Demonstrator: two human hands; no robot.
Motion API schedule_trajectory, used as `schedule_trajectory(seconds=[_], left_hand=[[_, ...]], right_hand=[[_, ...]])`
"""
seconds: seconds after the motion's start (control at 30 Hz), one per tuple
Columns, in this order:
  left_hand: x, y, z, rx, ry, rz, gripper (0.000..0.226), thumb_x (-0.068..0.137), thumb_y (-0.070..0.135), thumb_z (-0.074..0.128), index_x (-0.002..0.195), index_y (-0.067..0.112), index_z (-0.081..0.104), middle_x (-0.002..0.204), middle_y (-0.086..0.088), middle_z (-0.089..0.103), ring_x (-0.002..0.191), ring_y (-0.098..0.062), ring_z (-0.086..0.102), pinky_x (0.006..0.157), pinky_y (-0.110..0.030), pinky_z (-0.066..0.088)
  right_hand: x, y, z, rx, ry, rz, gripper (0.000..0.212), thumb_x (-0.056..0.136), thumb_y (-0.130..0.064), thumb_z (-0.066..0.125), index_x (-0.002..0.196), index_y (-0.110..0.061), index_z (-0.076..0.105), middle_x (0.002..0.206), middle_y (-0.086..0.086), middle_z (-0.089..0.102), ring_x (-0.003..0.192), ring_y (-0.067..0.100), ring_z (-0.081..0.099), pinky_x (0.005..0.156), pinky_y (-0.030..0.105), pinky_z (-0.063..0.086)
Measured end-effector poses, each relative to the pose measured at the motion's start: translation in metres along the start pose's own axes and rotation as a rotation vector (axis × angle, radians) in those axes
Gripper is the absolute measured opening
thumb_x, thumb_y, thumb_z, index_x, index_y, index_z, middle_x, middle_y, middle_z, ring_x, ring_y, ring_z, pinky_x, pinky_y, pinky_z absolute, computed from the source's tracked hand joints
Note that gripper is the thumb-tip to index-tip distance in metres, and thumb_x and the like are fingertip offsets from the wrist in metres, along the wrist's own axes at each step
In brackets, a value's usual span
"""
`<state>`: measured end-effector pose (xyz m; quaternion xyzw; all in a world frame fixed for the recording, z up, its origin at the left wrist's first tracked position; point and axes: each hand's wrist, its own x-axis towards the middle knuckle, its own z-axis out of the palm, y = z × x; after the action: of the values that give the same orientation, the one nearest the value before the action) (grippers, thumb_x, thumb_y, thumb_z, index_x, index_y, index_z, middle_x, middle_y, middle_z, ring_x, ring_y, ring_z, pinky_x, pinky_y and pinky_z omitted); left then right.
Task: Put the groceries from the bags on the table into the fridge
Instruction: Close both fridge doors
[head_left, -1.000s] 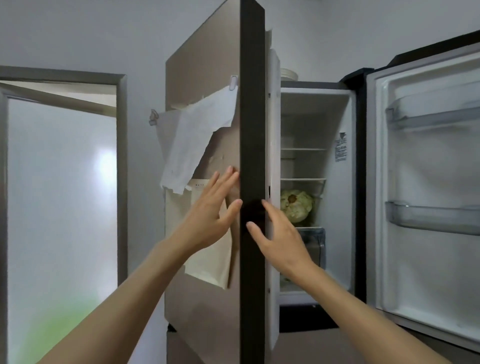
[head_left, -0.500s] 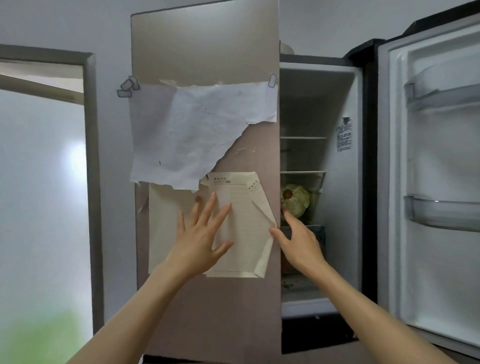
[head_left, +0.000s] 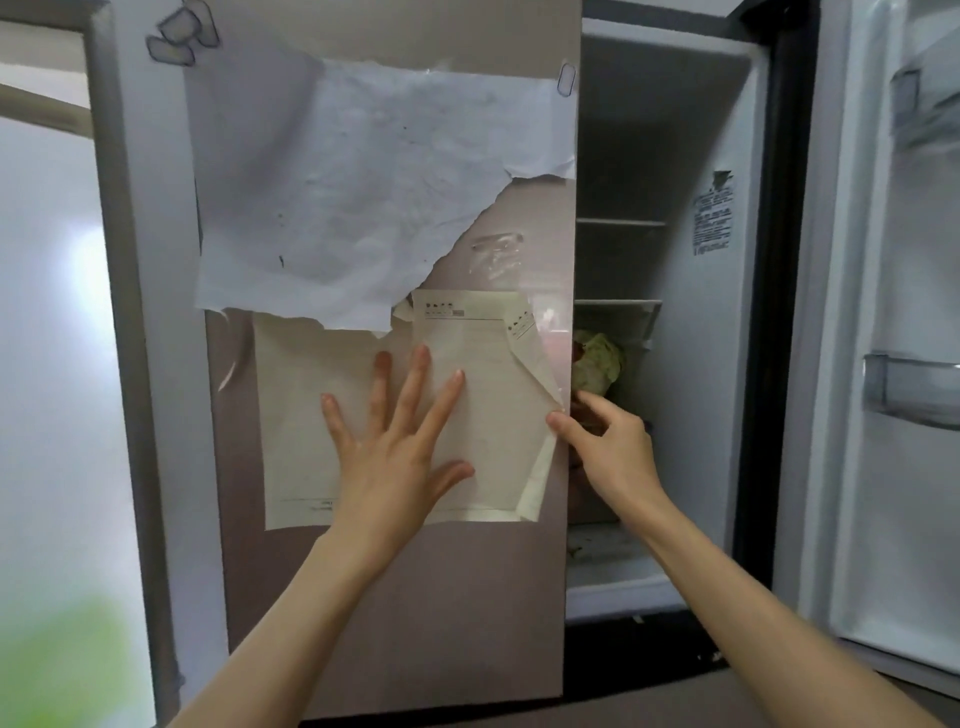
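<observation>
At the fridge's left door (head_left: 384, 597), the left hand (head_left: 395, 457) lies flat, fingers spread, on a cream sheet (head_left: 483, 415) taped there; the right hand (head_left: 608, 447) curls round the door's free edge. Inside, a leafy green vegetable (head_left: 597, 358) sits on a shelf — probably light and bruisable, best cupped from beneath. Since half a second ago the door has swung nearer shut, hiding more of the interior, hands keeping their places
</observation>
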<state>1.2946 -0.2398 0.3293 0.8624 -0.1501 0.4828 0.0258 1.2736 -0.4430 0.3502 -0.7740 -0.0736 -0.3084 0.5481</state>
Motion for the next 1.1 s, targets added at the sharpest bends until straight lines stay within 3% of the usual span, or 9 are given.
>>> schedule_trajectory(seconds=[0.2, 0.37, 0.5, 0.6, 0.7, 0.8, 0.93, 1.0, 1.1], left_hand=[[0.007, 0.008, 0.001, 0.022, -0.069, -0.052, 0.094, 0.068, 0.05, 0.072, 0.145, 0.031, 0.02, 0.156, -0.003, 0.011, 0.141, -0.029, -0.001, 0.093, -0.078, 0.008], [0.007, 0.013, -0.007, -0.006, -0.09, -0.058, 0.085, 0.076, 0.04, 0.069, 0.145, 0.029, 0.023, 0.157, -0.002, 0.003, 0.142, -0.029, -0.006, 0.097, -0.075, 0.004], [0.004, 0.035, -0.015, -0.138, -0.007, -0.064, 0.055, 0.088, 0.022, 0.058, 0.139, 0.018, 0.038, 0.154, -0.01, 0.019, 0.143, -0.032, 0.008, 0.107, -0.067, 0.008], [0.002, 0.077, -0.012, -0.276, 0.082, 0.048, 0.045, 0.087, 0.008, 0.056, 0.13, 0.014, 0.047, 0.148, -0.015, 0.033, 0.141, -0.03, 0.016, 0.111, -0.056, 0.012], [0.008, 0.138, -0.01, -0.393, 0.035, 0.184, 0.044, 0.088, 0.018, 0.04, 0.131, 0.013, 0.048, 0.145, -0.013, 0.039, 0.14, -0.028, 0.021, 0.111, -0.052, 0.02], [0.017, 0.203, -0.018, -0.483, -0.019, 0.291, 0.048, 0.091, 0.019, 0.041, 0.139, 0.015, 0.038, 0.151, -0.007, 0.029, 0.143, -0.022, 0.012, 0.115, -0.045, 0.015], [0.037, 0.288, -0.04, -0.588, -0.05, 0.308, 0.057, 0.096, 0.02, 0.042, 0.147, 0.02, 0.017, 0.157, -0.001, 0.008, 0.143, -0.015, -0.004, 0.116, -0.037, 0.0], [0.053, 0.328, -0.052, -0.584, -0.069, 0.316, 0.06, 0.096, 0.021, 0.039, 0.148, 0.019, 0.01, 0.157, 0.0, 0.001, 0.144, -0.015, -0.007, 0.115, -0.037, -0.003], [0.068, 0.377, -0.064, -0.552, -0.16, 0.365, 0.064, 0.096, 0.021, 0.038, 0.149, 0.017, 0.001, 0.157, 0.002, -0.005, 0.143, -0.016, -0.011, 0.116, -0.044, -0.006]], right_hand=[[0.013, -0.002, 0.009, 0.065, 0.013, 0.046, 0.04, 0.088, -0.018, 0.061, 0.127, -0.009, 0.054, 0.111, 0.001, 0.059, 0.094, 0.009, 0.05, 0.085, 0.025, 0.043], [0.008, 0.007, 0.008, 0.014, 0.057, 0.053, 0.038, 0.089, -0.028, 0.059, 0.123, -0.011, 0.058, 0.104, -0.002, 0.061, 0.103, 0.015, 0.056, 0.087, 0.028, 0.045], [-0.01, 0.013, -0.021, -0.199, 0.018, -0.059, 0.039, 0.093, -0.031, 0.052, 0.13, -0.018, 0.052, 0.122, -0.001, 0.06, 0.108, 0.01, 0.052, 0.09, 0.024, 0.04], [-0.022, 0.014, -0.073, -0.46, 0.04, -0.205, 0.041, 0.095, -0.029, 0.048, 0.134, -0.02, 0.047, 0.133, 0.0, 0.053, 0.123, 0.015, 0.046, 0.102, 0.029, 0.035], [-0.028, 0.009, -0.143, -0.68, 0.156, -0.341, 0.036, 0.095, -0.023, 0.047, 0.13, -0.014, 0.051, 0.129, 0.005, 0.055, 0.122, 0.02, 0.046, 0.1, 0.027, 0.032], [-0.034, 0.003, -0.216, -0.837, 0.322, -0.477, 0.033, 0.088, -0.017, 0.046, 0.115, -0.006, 0.06, 0.113, 0.013, 0.062, 0.107, 0.029, 0.054, 0.095, 0.035, 0.04], [-0.04, -0.001, -0.305, -1.018, 0.427, -0.539, 0.032, 0.082, -0.013, 0.049, 0.109, -0.002, 0.063, 0.103, 0.015, 0.064, 0.099, 0.023, 0.051, 0.09, 0.041, 0.045], [-0.037, 0.002, -0.339, -1.098, 0.363, -0.506, 0.038, 0.083, -0.018, 0.046, 0.113, -0.001, 0.061, 0.107, 0.016, 0.064, 0.101, 0.024, 0.05, 0.093, 0.044, 0.044], [-0.032, 0.011, -0.369, -1.117, 0.238, -0.305, 0.039, 0.091, -0.018, 0.048, 0.126, -0.003, 0.052, 0.123, 0.015, 0.058, 0.114, 0.033, 0.052, 0.106, 0.045, 0.034]])
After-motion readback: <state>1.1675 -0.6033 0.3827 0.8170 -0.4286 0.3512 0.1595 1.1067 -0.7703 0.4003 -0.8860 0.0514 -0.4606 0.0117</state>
